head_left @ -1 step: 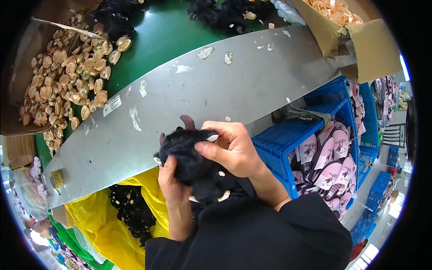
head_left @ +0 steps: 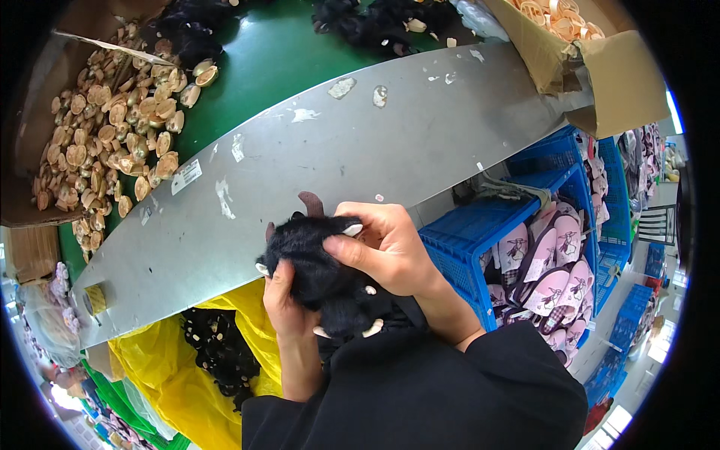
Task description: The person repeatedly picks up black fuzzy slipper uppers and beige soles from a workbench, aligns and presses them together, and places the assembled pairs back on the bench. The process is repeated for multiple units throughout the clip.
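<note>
Between my hands is a black furry plush toy (head_left: pixel 313 259) with brown fabric horns (head_left: pixel 310 203), pale-lined ears and pale feet. My left hand (head_left: pixel 289 304) grips it from the left, its thumb pressed into the fur. My right hand (head_left: pixel 386 247) holds the other side, thumb across the black fur and fingers curled behind an ear. Most of the fingers of both hands are hidden behind the toy. It is held close to my black-clothed body, by the near edge of the grey metal worktop (head_left: pixel 274 161).
At the left, a cardboard box (head_left: pixel 21 169) holds many gold and tan plastic pieces (head_left: pixel 105 139). Black plush pieces (head_left: pixel 375 26) lie on the green surface (head_left: pixel 277 56). A yellow bag (head_left: pixel 161 375) is below; blue crates (head_left: pixel 465 255) with pink slippers (head_left: pixel 551 289) stand right.
</note>
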Demonstrator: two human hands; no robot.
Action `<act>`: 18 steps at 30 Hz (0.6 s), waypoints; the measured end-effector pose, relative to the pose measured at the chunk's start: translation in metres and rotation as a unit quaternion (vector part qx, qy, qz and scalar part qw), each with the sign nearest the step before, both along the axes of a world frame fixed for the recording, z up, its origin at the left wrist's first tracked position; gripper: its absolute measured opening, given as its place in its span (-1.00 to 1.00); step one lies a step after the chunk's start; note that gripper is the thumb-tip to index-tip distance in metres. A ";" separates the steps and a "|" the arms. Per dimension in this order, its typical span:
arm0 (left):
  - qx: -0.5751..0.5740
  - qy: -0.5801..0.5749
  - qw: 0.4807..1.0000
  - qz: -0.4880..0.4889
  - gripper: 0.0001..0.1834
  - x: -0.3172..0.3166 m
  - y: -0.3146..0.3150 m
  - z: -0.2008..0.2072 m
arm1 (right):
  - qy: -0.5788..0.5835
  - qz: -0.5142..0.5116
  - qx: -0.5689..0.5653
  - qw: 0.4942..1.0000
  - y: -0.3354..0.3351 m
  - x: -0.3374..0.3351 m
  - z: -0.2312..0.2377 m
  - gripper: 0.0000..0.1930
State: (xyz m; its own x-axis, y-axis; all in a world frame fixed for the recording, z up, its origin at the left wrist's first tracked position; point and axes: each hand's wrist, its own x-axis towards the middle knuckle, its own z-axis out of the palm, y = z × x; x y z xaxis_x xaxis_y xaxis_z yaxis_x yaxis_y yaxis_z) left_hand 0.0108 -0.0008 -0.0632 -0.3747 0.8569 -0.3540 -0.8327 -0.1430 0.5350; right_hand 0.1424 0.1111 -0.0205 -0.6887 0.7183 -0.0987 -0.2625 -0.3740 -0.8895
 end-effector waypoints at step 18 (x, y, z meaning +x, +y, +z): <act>0.004 0.214 0.974 -0.078 -0.58 -0.019 -0.020 0.002 | -0.020 0.015 0.022 0.999 0.006 -0.005 -0.009 -0.86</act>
State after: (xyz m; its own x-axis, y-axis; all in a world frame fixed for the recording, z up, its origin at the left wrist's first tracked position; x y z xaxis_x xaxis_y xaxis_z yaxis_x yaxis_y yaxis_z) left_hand -0.0079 -0.0212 -0.0614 -0.3516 0.9173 -0.1870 -0.5453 -0.0383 0.8374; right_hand 0.1374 0.1171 -0.0290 -0.7061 0.7018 -0.0947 -0.2161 -0.3409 -0.9149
